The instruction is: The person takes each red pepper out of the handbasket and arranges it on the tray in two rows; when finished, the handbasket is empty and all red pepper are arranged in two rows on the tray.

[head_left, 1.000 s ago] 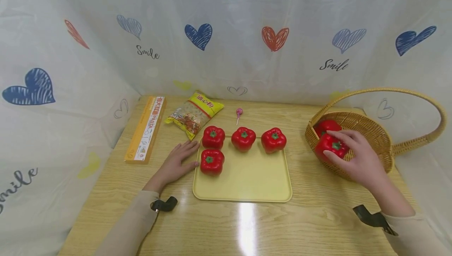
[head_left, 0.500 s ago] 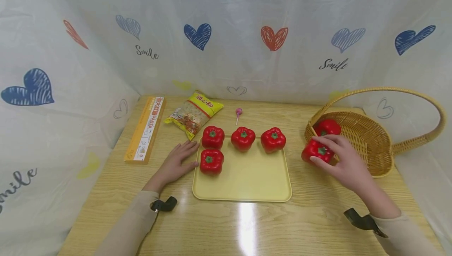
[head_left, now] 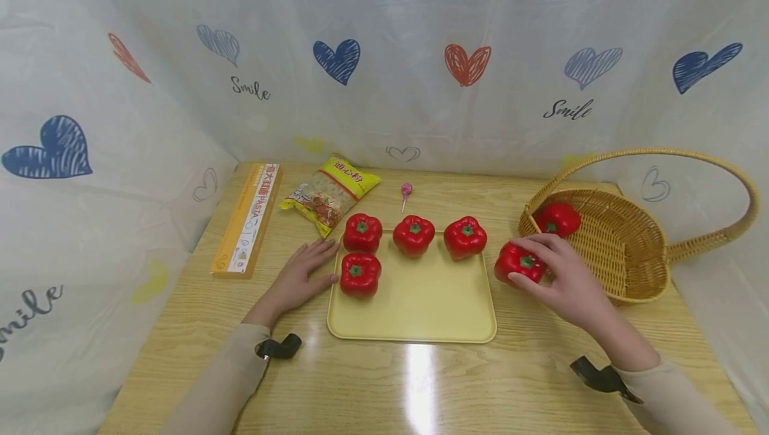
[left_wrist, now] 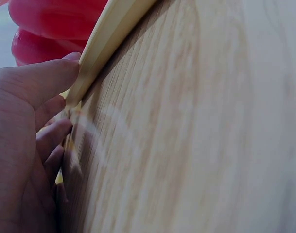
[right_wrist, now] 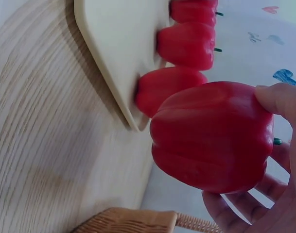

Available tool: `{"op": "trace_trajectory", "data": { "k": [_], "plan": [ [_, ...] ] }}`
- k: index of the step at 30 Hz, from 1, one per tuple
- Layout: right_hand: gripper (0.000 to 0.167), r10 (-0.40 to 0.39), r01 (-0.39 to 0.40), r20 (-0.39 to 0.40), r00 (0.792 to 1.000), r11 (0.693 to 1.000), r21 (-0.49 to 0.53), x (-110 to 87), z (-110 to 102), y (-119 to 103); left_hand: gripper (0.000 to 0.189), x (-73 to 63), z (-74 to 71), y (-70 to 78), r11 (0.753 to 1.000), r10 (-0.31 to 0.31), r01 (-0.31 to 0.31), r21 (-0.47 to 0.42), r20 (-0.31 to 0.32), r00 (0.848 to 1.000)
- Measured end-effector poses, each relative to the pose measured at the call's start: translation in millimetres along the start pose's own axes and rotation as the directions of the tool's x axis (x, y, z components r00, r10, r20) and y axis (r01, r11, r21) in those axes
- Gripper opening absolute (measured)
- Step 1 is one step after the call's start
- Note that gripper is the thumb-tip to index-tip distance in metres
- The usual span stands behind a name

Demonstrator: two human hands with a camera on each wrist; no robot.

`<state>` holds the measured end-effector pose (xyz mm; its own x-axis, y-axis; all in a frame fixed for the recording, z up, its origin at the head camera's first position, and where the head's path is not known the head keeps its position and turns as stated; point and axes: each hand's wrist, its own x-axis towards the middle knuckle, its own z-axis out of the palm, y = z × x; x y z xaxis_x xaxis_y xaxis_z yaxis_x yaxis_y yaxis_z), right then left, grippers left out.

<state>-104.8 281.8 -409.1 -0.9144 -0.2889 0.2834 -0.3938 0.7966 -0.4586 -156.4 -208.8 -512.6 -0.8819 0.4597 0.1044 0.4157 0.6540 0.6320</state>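
My right hand (head_left: 561,276) grips a red bell pepper (head_left: 518,265) by its upper part, thumb on one side and fingers on the other. In the right wrist view this bell pepper (right_wrist: 213,138) hangs above the table, between the tray and the basket. Several red bell peppers stand on the yellow tray (head_left: 432,308): three along its back edge and one at the front left (head_left: 360,276). My left hand (head_left: 298,278) lies with extended fingers at the tray's left rim; in the left wrist view its thumb touches the rim (left_wrist: 96,53).
A wicker basket (head_left: 645,265) with a tall handle stands at the right, holding one red bell pepper (head_left: 559,218). Behind the tray lie a bag of pasta (head_left: 330,195) and a lollipop (head_left: 406,191). A long pasta box (head_left: 247,221) lies at the left. A printed curtain (head_left: 396,108) hangs behind.
My right hand has lifted the bell pepper out of the basket and carried it left toward the tray. My left hand stays in place at the tray's rim.
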Motion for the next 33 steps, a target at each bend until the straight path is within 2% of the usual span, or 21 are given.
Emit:
{"op": "trace_trajectory", "data": {
  "k": [8,14,20,33],
  "plan": [
    [0.054,0.006,-0.006,0.018,1.0,1.0,0.016,1.7,8.7,-6.8,0.068,-0.2,0.6,-0.1,1.0,0.003,-0.003,0.0,-0.001,1.0],
    [0.053,-0.035,0.034,0.019,0.999,0.999,0.032,3.3,15.8,-10.7,0.068,-0.8,0.5,-0.7,1.0,0.008,-0.008,0.004,-0.005,1.0],
    [0.053,-0.037,0.035,0.036,0.999,0.998,0.05,5.4,25.0,-13.1,0.067,-0.5,0.9,-1.2,1.0,0.008,-0.008,0.005,-0.005,1.0],
    [0.055,-0.099,0.093,0.061,0.993,0.991,0.095,12.3,41.6,-26.4,0.067,-0.3,0.6,0.6,1.0,0.002,-0.002,0.008,0.001,1.0]
  ]
}}
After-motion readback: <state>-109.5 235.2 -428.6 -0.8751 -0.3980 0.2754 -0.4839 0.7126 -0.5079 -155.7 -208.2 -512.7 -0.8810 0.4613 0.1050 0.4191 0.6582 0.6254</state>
